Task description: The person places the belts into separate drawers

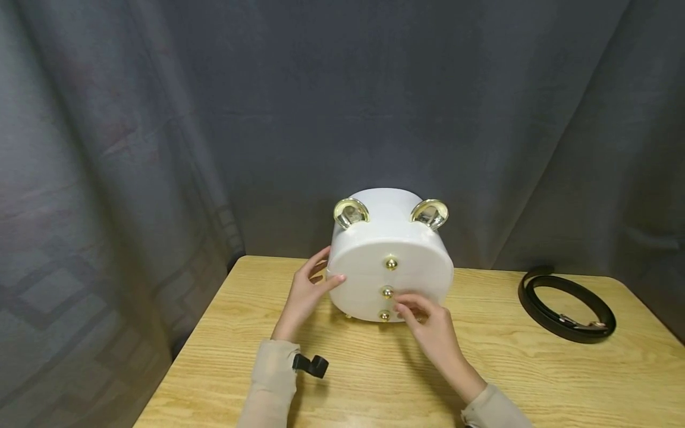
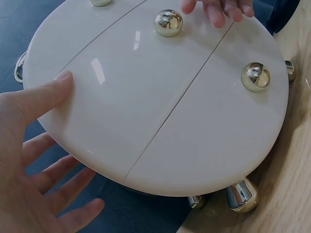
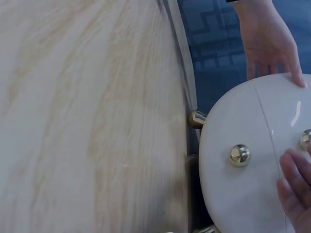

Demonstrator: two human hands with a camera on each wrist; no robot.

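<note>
**White box on a wooden table**

Grey drapes back a pale wood-grain table (image 1: pixel 535 380). The left hand (image 1: pixel 305 291), fingers spread, touches the glossy round box (image 1: pixel 390 261) at centre; the right hand (image 1: pixel 428 324) fingers its brass knobs (image 1: pixel 386 292). A black belt (image 1: pixel 564 303) coils right.

Lay coiled on the light wooden table (image 1: pixel 535 380): a black leather belt (image 1: pixel 566 304), before a grey draped curtain (image 1: pixel 160 119).

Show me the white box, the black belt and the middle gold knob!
white box (image 1: pixel 369 279): head view, its round front face.
black belt (image 1: pixel 566 304): head view, the coiled strap.
middle gold knob (image 1: pixel 387 292): head view, its shiny ball.
</note>
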